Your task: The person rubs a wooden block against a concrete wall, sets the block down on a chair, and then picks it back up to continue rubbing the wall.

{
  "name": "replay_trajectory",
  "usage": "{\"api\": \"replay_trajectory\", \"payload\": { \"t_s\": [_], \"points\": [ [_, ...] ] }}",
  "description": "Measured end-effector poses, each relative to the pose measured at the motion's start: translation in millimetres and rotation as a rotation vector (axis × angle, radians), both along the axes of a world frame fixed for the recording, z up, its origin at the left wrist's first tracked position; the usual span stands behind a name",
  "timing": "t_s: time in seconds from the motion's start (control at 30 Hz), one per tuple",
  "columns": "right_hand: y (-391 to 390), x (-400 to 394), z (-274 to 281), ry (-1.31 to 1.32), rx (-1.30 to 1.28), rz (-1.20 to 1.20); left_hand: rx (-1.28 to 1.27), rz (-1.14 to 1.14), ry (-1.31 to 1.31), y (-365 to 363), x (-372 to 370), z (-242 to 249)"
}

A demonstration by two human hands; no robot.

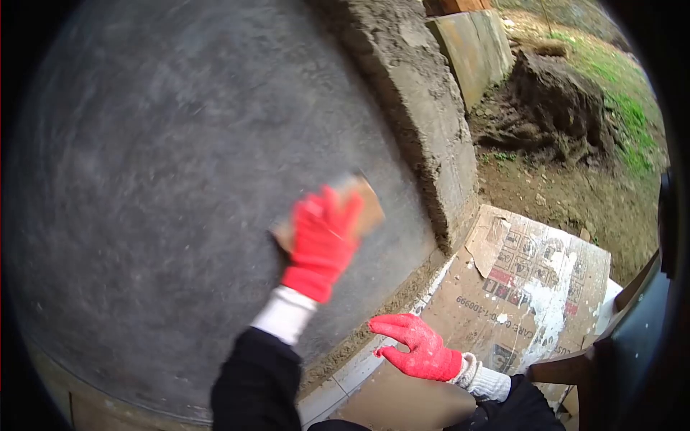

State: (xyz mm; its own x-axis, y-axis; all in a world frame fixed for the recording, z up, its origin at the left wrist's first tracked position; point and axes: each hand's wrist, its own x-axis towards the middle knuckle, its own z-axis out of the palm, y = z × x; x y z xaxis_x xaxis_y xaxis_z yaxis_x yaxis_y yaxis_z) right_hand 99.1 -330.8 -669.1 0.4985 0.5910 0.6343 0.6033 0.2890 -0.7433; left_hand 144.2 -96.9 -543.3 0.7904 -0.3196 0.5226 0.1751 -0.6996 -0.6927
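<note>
Right of the gray surface's [187,179] lower edge: right hand [381,339], thumb parted from fingers; printed cardboard [532,316] alongside | on gray surface: left hand [323,241] pressing tan piece [368,205] under its fingers | along its right side: rough ledge [424,93] | beyond: dirt mound [560,108]

The left grip [323,241] and the tan block [370,205] under it are blurred, and the glove hides the block's middle. Both dark sleeves [257,381] run off the bottom edge, while the view's black rim cuts off the grey surface [180,179] and the dark frame [640,323]. White smears cover some print on the cardboard [478,327], its smallest marks are too small to read, and the tan patch [395,406] near the bottom seems blurred.
</note>
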Motion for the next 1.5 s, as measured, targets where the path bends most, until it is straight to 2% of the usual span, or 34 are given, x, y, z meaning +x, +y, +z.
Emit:
{"api": "replay_trajectory", "payload": {
  "t_s": [0.03, 0.07, 0.1, 0.13, 0.17, 0.23, 0.3, 0.4, 0.43, 0.47, 0.5, 0.53, 0.57, 0.6, 0.63, 0.67, 0.7, 0.73, 0.8, 0.83, 0.87, 0.9, 0.93, 0.97, 1.03, 1.07, 1.1, 1.17, 1.2, 1.27, 1.37, 1.4, 1.47, 1.5],
  "points": [
    [0.4, 3.9, -7.8, 0.02, 0.008, -0.009, -0.06, -0.013, -0.068, -6.4, 0.9, 60.5],
    [1.8, 7.2, -15.6, 0.136, -0.035, 0.018, 0.035, 0.002, -0.259, -9.1, 4.1, 103.7],
    [3.2, 9.8, -21.5, 0.251, -0.081, 0.048, -0.019, 0.052, -0.382, -14.6, 10.6, 141.0],
    [5.6, 11.5, -25.0, 0.325, -0.11, 0.059, -0.072, 0.106, -0.505, -17.7, 17.7, 160.2],
    [6.8, 11.4, -24.6, 0.341, -0.107, 0.062, -0.067, 0.108, -0.489, -19.2, 23.1, 153.5],
    [5.6, 12.4, -21.0, 0.473, -0.152, 0.117, 0.123, 0.148, -0.478, -29.3, 33.1, 121.6],
    [4.9, 13.3, -25.7, 0.492, -0.127, 0.138, 0.087, 0.09, -0.232, -28.6, 47.8, 47.5],
    [-6.8, -0.6, -26.1, 0.511, -0.113, 0.158, 0.268, 0.069, 0.041, -11.1, 64.0, -129.5],
    [-14.1, 0.1, -23.2, 0.513, -0.127, 0.154, 0.211, 0.004, 0.115, 7.9, 56.5, -170.0],
    [-21.9, -2.7, -23.5, 0.526, -0.101, 0.158, 0.158, -0.067, 0.191, 5.4, 53.1, -173.6],
    [-27.2, -1.3, -25.3, 0.53, -0.099, 0.151, 0.228, -0.019, 0.193, 14.1, 49.2, -170.1],
    [-32.9, 0.4, -29.2, 0.556, -0.113, 0.144, 0.129, 0.085, 0.276, -1.3, 40.9, -131.8],
    [-37.1, 1.3, -33.4, 0.586, -0.128, 0.142, 0.093, 0.201, 0.176, -20.7, 38.7, -76.1],
    [-35.1, 3.8, -42.3, 0.575, -0.114, 0.112, 0.008, 0.039, 0.038, -19.9, 41.8, -18.9],
    [-33.8, 4.6, -40.0, 0.587, -0.118, 0.117, 0.093, 0.008, -0.117, -18.2, 48.5, 31.5],
    [-33.2, 7.8, -35.2, 0.767, -0.136, 0.149, 0.067, -0.166, -0.296, -20.6, 54.5, 74.6],
    [-31.3, 10.7, -30.7, 0.945, -0.153, 0.183, 0.04, -0.093, -0.38, -30.6, 64.2, 95.9],
    [-27.5, 10.8, -27.0, 1.003, -0.097, 0.177, 0.014, -0.016, -0.462, -34.6, 68.5, 104.6],
    [-22.9, 10.6, -27.8, 1.044, -0.029, 0.154, 0.04, -0.076, -0.377, -38.3, 73.0, 63.3],
    [-22.2, 9.8, -29.4, 1.084, 0.046, 0.12, 0.088, -0.081, -0.322, -29.9, 82.3, 16.2],
    [-23.5, 9.0, -30.5, 1.09, 0.039, 0.126, 0.03, -0.071, -0.158, -18.9, 92.0, -46.6],
    [-25.6, 11.5, -30.3, 1.158, 0.067, 0.107, 0.274, -0.006, -0.112, 0.0, 103.0, -129.6],
    [-27.9, 15.9, -29.3, 1.216, 0.097, 0.09, 0.386, 0.039, 0.198, -4.5, 81.5, -179.9],
    [-33.1, 19.8, -27.3, 1.199, 0.094, 0.1, 0.268, 0.106, 0.471, -7.5, 62.7, -215.8],
    [-43.6, 24.4, -23.8, 1.266, 0.11, 0.015, 0.344, 0.033, 0.422, 9.3, 31.2, -223.3],
    [-45.0, 28.7, -25.4, 1.287, 0.077, -0.037, 0.269, 0.009, 0.405, 15.7, 28.2, -201.1],
    [-44.8, 33.6, -25.3, 1.297, 0.077, -0.034, 0.184, -0.012, 0.392, 14.3, 23.7, -168.2],
    [-43.3, 42.9, -24.2, 1.307, -0.017, -0.116, 0.234, 0.056, 0.056, 2.5, 28.0, -80.1],
    [-39.7, 43.9, -24.9, 1.29, -0.012, -0.116, 0.083, -0.01, 0.021, -11.2, 29.4, -22.5],
    [-32.2, 43.4, -25.6, 1.308, -0.006, -0.082, 0.033, 0.0, -0.273, -23.9, 40.5, 34.8],
    [-27.6, 40.8, -25.8, 1.324, -0.017, -0.035, 0.111, 0.019, -0.397, -27.5, 53.5, 18.6],
    [-28.6, 40.3, -24.5, 1.318, -0.034, -0.018, -0.035, 0.051, -0.243, -29.8, 55.1, -10.7],
    [-33.0, 41.2, -19.7, 1.302, -0.014, -0.042, 0.252, 0.076, -0.052, -16.0, 64.8, -106.0],
    [-37.6, 40.1, -17.4, 1.285, 0.006, -0.06, 0.314, 0.064, 0.104, -9.1, 63.3, -166.3]
  ]
}}
